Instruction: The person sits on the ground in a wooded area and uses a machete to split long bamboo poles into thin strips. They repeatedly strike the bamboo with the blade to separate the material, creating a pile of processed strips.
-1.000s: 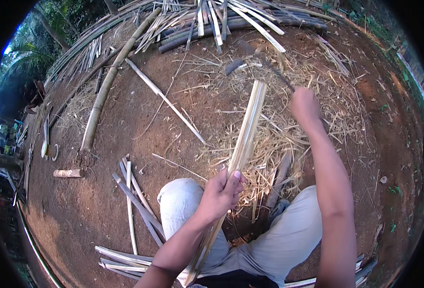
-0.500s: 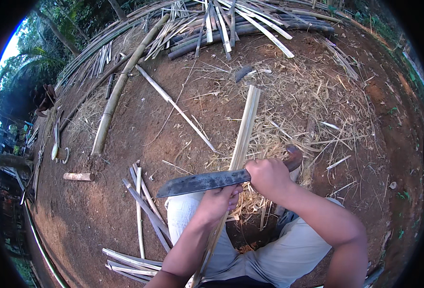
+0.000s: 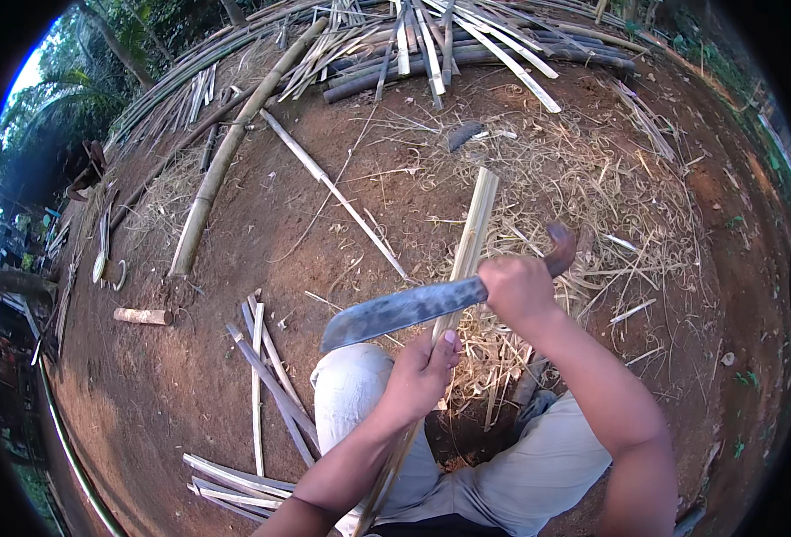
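Observation:
My right hand (image 3: pixel 519 291) is wrapped round the brown, curved handle of a machete (image 3: pixel 404 311). Its broad, dark-stained blade points left and lies across a long pale bamboo strip (image 3: pixel 473 224); whether the edge touches the strip I cannot tell. Below the blade my left hand (image 3: pixel 422 374) grips that strip, the thumb along its face. The strip slants from between my legs up and away, its far end above the ground. Its lower part runs beside my left forearm.
Curled shavings (image 3: pixel 583 197) litter the soil ahead. Split strips (image 3: pixel 275 376) lie left of my knee, with more strips (image 3: pixel 239 488) nearer me. A long bamboo pole (image 3: pixel 225 170) lies at the left, near a short bamboo piece (image 3: pixel 143 316). Poles (image 3: pixel 413 73) and split lengths are heaped at the back.
The machete and my right hand have moved up and away along the strip, and the blade has tilted. My left hand shows more fully below it, still round the strip.

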